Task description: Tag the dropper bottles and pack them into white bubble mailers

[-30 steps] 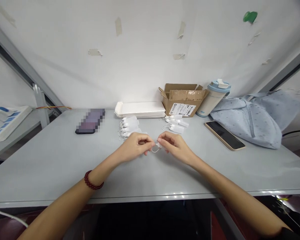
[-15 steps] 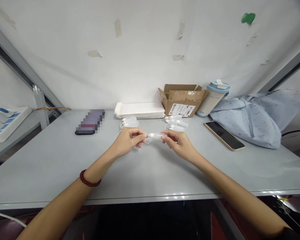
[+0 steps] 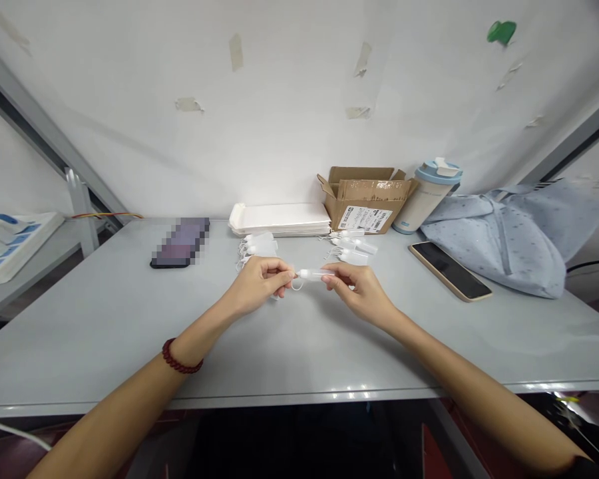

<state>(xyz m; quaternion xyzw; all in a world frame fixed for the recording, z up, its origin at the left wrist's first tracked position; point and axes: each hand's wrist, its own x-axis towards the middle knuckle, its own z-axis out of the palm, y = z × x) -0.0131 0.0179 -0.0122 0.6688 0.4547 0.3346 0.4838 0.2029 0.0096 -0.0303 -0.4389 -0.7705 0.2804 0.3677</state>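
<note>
A small translucent plastic squeeze bottle [image 3: 312,274] with a white cap end lies level between my two hands, held above the table. My right hand [image 3: 357,287] is closed on its body, thumb against fingers. At the cap end, my left hand [image 3: 260,283] pinches the tip, which its fingers mostly hide. A thin white loop hangs below the cap. Beyond my left hand lies a group of similar bottles [image 3: 259,243], partly covered by that hand. Several more bottles [image 3: 357,256] lie behind my right hand, their thin loops pointing left.
White flat packets [image 3: 284,216] are stacked at the wall beside an open cardboard box [image 3: 367,206]. A tumbler [image 3: 424,199] and a pale blue cloth bag [image 3: 499,246] stand right of it. One phone [image 3: 449,271] lies at right, another pixelated dark device [image 3: 182,245] at left.
Both hands keep their hold on the bottle. It sits very slightly lower in view, and the background has shifted a little with the camera.
</note>
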